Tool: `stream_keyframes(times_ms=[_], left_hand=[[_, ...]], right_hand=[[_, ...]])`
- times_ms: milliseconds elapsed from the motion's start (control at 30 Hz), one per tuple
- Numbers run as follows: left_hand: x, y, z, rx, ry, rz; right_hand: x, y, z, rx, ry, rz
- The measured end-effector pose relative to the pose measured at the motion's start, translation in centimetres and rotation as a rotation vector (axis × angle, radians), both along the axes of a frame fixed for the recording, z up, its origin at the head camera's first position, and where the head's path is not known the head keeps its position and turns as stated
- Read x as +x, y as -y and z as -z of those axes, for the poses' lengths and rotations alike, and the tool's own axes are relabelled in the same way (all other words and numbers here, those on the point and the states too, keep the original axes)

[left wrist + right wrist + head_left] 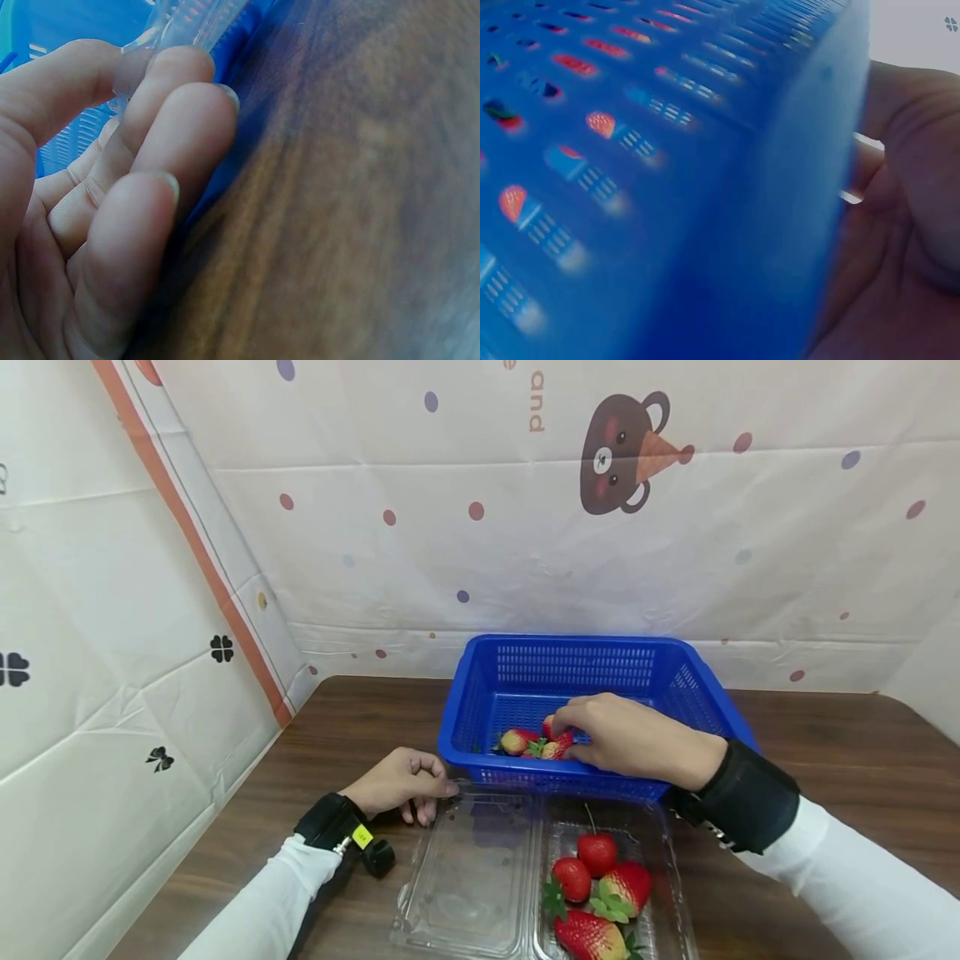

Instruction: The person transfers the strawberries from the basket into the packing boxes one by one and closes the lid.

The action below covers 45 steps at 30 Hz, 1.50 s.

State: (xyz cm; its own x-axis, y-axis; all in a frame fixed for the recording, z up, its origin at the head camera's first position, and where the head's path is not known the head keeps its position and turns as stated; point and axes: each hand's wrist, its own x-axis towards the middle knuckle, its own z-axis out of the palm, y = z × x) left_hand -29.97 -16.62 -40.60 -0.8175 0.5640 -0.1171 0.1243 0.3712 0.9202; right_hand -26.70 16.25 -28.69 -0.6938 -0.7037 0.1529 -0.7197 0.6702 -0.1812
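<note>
My right hand [633, 735] reaches over the near wall of the blue plastic basket [577, 647], its thumb and fingers around a red strawberry [558, 747]. Beside that fruit lies another strawberry [517, 742] with a pale yellow tip. In the right wrist view the basket wall [727, 202] hides the fingertips, and red fruit shows through its slots. My left hand [405, 785] pinches the far left corner of a clear plastic clamshell's lid [480, 877]; the left wrist view shows thumb and forefinger on the clear plastic [191, 26]. Several strawberries [626, 889] sit in the clamshell's right half.
The open clamshell lies right against the basket's near side, on a brown wood-grain table [360, 718]. Behind the table hangs a pale printed cloth [360, 568], with another cloth wall [112, 693] along the left.
</note>
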Motion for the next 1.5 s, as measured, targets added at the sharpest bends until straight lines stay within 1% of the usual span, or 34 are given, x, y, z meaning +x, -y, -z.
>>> stream_keyframes(times_ms=[167, 367, 600, 767, 933, 1200, 1500], left_hand=[[-0.1, 0.0, 0.1, 0.001, -0.003, -0.004], [-0.1, -0.2, 0.2, 0.009, 0.007, 0.003], [-0.1, -0.2, 0.2, 0.023, 0.016, 0.008], [-0.1, -0.2, 0.3, 0.021, 0.017, 0.003], [-0.1, -0.2, 0.3, 0.012, 0.014, 0.003], [-0.1, -0.1, 0.1, 0.016, 0.022, -0.005], [0.0, 0.0, 0.0, 0.016, 0.019, -0.003]], right_hand=[[-0.4, 0.3, 0.4, 0.002, 0.026, 0.013], [-0.9, 0.3, 1.1, -0.026, 0.077, 0.034], [-1.7, 0.4, 1.6, -0.071, 0.127, 0.020], [-2.3, 0.6, 2.1, -0.079, 0.189, 0.030], [-2.7, 0.8, 2.3, -0.062, 0.257, 0.049], [-3.1, 0.9, 2.3, -0.037, 0.307, 0.030], [-3.7, 1.0, 2.3, 0.033, 0.355, 0.060]])
